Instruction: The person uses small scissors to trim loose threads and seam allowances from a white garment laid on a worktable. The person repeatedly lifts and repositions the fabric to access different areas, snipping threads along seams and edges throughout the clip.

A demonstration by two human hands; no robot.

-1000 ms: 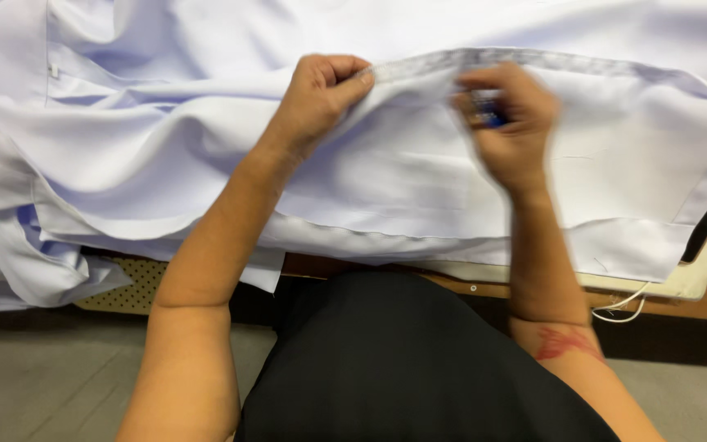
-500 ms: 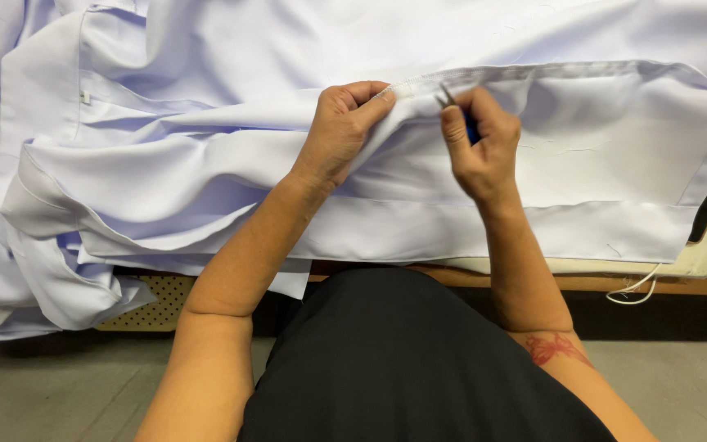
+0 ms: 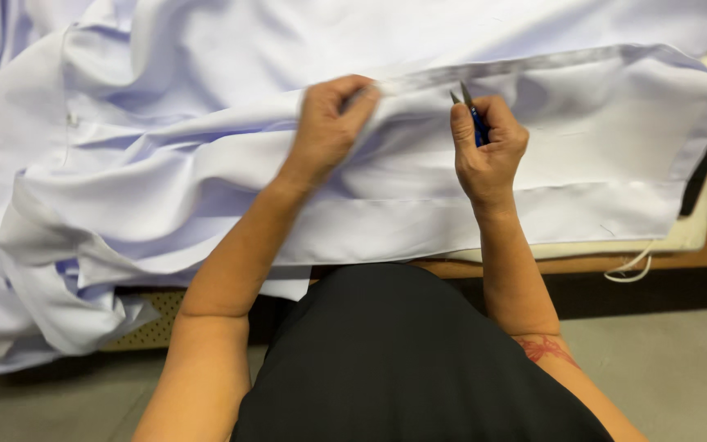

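A large pale lilac-white garment [image 3: 206, 147] is spread over the table in front of me. My left hand [image 3: 329, 123] pinches its stitched hem edge [image 3: 533, 64], which runs to the right along the top of a folded panel. My right hand [image 3: 488, 143] is closed around small thread snips with a blue handle [image 3: 475, 115]. Their metal tips point up at the hem, just right of my left hand's fingers.
More of the same cloth hangs in folds off the table's left side [image 3: 34, 311]. A wooden table edge [image 3: 599, 263] shows at the right with a cream pad [image 3: 697, 233] and a loose white cord [image 3: 630, 268]. Grey floor lies below.
The cloth has been drawn leftward along the hem. My right hand turned so that the snips' tips now point up at the hem, and both hands sit lower and closer together.
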